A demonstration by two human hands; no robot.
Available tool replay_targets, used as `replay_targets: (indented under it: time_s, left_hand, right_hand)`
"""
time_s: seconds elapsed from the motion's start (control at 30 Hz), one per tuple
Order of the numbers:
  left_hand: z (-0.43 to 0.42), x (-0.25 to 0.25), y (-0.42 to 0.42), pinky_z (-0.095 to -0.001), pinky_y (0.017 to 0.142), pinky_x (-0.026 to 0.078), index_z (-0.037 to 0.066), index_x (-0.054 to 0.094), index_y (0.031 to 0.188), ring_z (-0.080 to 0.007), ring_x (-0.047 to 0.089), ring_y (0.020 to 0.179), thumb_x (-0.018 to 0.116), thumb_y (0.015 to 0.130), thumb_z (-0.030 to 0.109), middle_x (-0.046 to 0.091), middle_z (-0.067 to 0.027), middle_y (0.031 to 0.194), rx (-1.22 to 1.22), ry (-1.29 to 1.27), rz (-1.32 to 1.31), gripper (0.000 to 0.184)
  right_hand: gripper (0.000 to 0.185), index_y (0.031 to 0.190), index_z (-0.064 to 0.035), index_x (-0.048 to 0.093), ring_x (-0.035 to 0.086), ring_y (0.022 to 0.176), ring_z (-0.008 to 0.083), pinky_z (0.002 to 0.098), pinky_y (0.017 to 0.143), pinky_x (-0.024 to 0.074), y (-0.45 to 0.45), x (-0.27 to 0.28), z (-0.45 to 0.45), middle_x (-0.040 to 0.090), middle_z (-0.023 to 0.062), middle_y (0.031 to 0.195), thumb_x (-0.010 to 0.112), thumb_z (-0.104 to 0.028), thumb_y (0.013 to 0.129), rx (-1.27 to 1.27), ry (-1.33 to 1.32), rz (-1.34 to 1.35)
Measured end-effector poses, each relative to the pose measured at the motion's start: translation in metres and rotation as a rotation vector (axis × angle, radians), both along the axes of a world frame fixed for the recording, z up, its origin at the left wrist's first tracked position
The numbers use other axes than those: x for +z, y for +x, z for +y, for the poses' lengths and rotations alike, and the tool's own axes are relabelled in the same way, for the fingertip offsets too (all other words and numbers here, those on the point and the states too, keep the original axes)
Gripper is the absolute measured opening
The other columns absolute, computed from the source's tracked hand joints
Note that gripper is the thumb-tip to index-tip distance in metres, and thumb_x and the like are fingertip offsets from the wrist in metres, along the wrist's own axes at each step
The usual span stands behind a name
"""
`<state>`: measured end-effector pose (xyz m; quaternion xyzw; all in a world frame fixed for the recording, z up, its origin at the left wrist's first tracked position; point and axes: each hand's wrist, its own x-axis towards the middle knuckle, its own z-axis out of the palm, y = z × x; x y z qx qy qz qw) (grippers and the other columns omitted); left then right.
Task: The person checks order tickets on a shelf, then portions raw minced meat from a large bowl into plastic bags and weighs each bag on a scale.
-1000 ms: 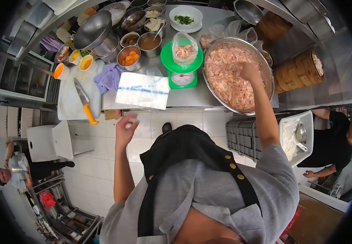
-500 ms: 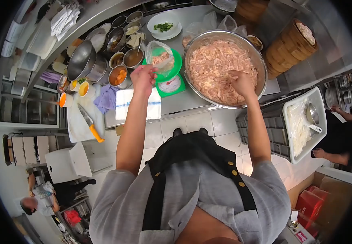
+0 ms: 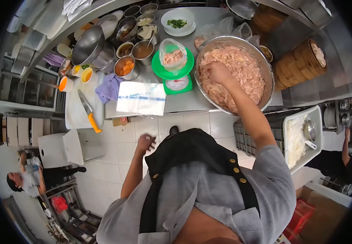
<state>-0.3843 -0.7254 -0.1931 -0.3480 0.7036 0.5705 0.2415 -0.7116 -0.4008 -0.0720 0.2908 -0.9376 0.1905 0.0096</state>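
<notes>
Head view: your right hand (image 3: 218, 72) reaches into the pale pink sliced meat (image 3: 245, 67) near the left side of the wide round steel bowl (image 3: 269, 81), fingers curled. Your left hand (image 3: 146, 143) hangs beside the black cloth apron (image 3: 190, 148), fingers half bent and blurred; whether either holds anything, I cannot tell. Left of the bowl, a clear plastic bag (image 3: 177, 48) with meat sits on the green dial scale (image 3: 189, 87).
</notes>
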Motion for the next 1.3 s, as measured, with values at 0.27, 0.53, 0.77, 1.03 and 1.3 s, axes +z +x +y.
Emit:
replay_targets:
  time_s: [0.27, 0.53, 0.77, 1.03, 1.3]
  left_hand:
    - [-0.006, -0.036, 0.148, -0.0391, 0.047, 0.049, 0.003, 0.057, 0.092, -0.0305, 0.064, 0.062, 0.063, 0.082, 0.014, 0.060, -0.0139, 0.080, 0.135, -0.119, -0.662, 0.017]
    - [-0.050, -0.065, 0.115, -0.0349, 0.047, 0.046, 0.006, 0.053, 0.100, -0.0235, 0.062, 0.059, 0.059, 0.083, 0.020, 0.060, -0.0104, 0.087, 0.397, 0.025, -0.213, 0.022]
    - [-0.115, 0.017, -0.023, -0.0446, 0.085, 0.043, 0.001, 0.057, 0.102, -0.0398, 0.053, 0.097, 0.063, 0.071, 0.006, 0.057, -0.0228, 0.102, -0.016, -1.091, 0.750, 0.033]
    - [-0.239, -0.034, -0.190, -0.0409, 0.095, 0.040, 0.011, 0.061, 0.115, -0.0391, 0.049, 0.109, 0.061, 0.065, 0.005, 0.056, -0.0248, 0.112, -0.433, -1.261, 0.497, 0.050]
    - [-0.227, 0.054, -0.216, -0.0407, 0.087, 0.048, 0.008, 0.066, 0.101, -0.0336, 0.059, 0.100, 0.072, 0.069, 0.028, 0.062, -0.0195, 0.102, -0.866, -1.164, 0.044, 0.038]
  right_hand:
    - [0.022, 0.085, -0.0008, 0.066, 0.060, 0.091, 0.0345, 0.0423, 0.082, 0.0483, -0.006, -0.027, -0.026, 0.060, 0.0205, 0.102, 0.057, -0.012, 0.068, 0.181, 0.281, 0.022]
    - [0.025, 0.082, 0.0009, 0.065, 0.062, 0.084, 0.0354, 0.0430, 0.076, 0.0507, 0.011, 0.019, -0.032, 0.063, 0.0231, 0.080, 0.057, -0.013, 0.062, 0.161, 0.453, -0.050]
    - [0.014, 0.074, -0.0086, 0.068, 0.065, 0.074, 0.0292, 0.0378, 0.068, 0.0520, -0.015, -0.004, 0.009, 0.066, 0.0148, 0.080, 0.059, -0.009, 0.064, 0.041, 0.028, -0.085]
    - [0.013, 0.075, -0.0124, 0.072, 0.064, 0.076, 0.0299, 0.0359, 0.070, 0.0512, 0.049, 0.032, 0.109, 0.067, 0.0126, 0.085, 0.064, -0.014, 0.065, -0.419, 0.110, -0.225]
    - [0.017, 0.083, -0.0078, 0.070, 0.064, 0.078, 0.0311, 0.0367, 0.073, 0.0513, 0.117, 0.013, 0.101, 0.066, 0.0166, 0.079, 0.061, -0.012, 0.070, -0.450, -0.238, -0.226]
